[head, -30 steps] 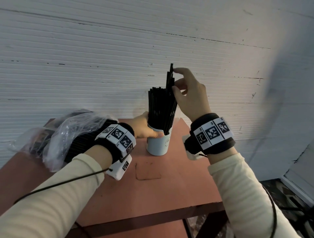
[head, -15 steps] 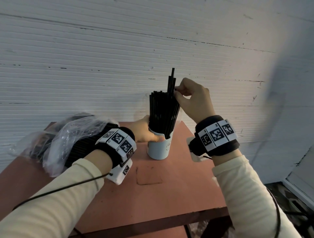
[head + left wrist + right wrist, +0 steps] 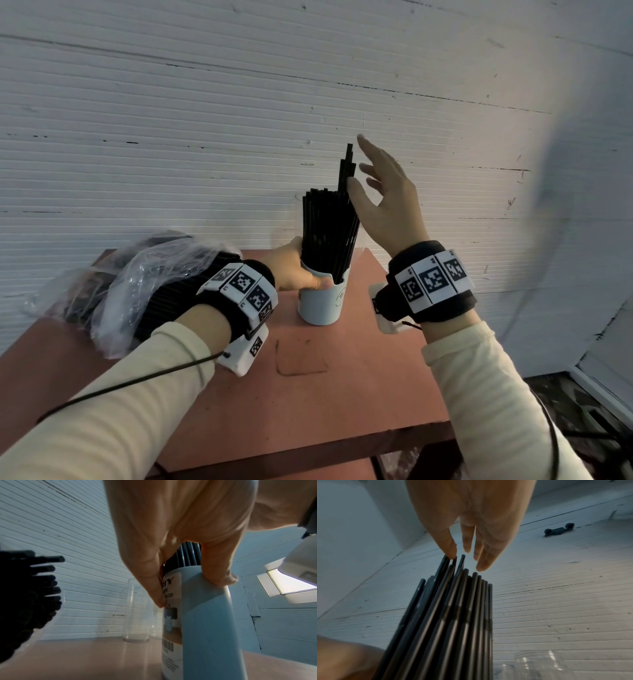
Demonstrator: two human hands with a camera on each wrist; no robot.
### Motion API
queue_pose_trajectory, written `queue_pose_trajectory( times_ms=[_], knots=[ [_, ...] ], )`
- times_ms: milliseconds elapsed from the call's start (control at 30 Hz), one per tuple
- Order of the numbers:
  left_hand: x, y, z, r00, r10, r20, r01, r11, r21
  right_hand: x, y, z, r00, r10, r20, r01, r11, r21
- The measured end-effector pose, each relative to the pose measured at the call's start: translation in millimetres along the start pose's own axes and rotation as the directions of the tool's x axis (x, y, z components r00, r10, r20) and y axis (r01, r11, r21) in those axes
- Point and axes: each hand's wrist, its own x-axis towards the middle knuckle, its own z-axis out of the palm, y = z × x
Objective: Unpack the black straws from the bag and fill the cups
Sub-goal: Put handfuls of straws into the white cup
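While the left hand [image 3: 291, 270] curls around the rim of the pale blue cup [image 3: 322, 301] at the centre of the frame, its fingers [image 3: 150, 582] and thumb clasp the cup's upper wall, and the cup stands upright on the reddish surface [image 3: 359, 387]. A dense bundle of black straws [image 3: 329, 229] stands in the cup, a few poking higher than the rest. The right hand [image 3: 387, 198] hovers just right of the straw tops with its fingers [image 3: 448, 545] straight and slightly spread; one fingertip may be brushing a tall straw, though the blur makes that uncertain. At the left of the frame lies a crumpled clear plastic bag [image 3: 144, 274] with more black straws inside. Behind the blue cup stands a clear empty cup [image 3: 135, 615] close to the white ribbed wall [image 3: 171, 137].
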Motion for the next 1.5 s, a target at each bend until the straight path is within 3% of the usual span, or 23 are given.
queue_pose_trajectory(
  times_ms=[233, 733, 933, 1133, 1500],
  knots=[
    [1, -1, 0, 1.000, -0.012, -0.013, 0.012, 1.000, -0.003, 9, -9, 3, 0.998, -0.058, 0.025, 0.059, 0.997, -0.041],
    [-2, 5, 1, 0.999, -0.033, -0.032, 0.035, 0.998, 0.053, 1, -12, 2, 1.000, -0.023, 0.000, 0.023, 0.998, -0.060],
    [-7, 9, -1, 0.998, -0.057, -0.013, 0.057, 0.996, 0.061, -1, -18, -10, 0.984, 0.177, -0.036, -0.175, 0.984, 0.036],
    [-6, 9, 0, 0.998, -0.051, -0.025, 0.053, 0.996, 0.072, -9, -35, -22, 0.978, 0.146, -0.151, -0.133, 0.986, 0.097],
    [-8, 12, 0, 0.998, -0.056, -0.018, 0.057, 0.997, 0.054, -32, -21, 7, 0.970, 0.220, -0.101, -0.224, 0.974, -0.031]
  ],
)
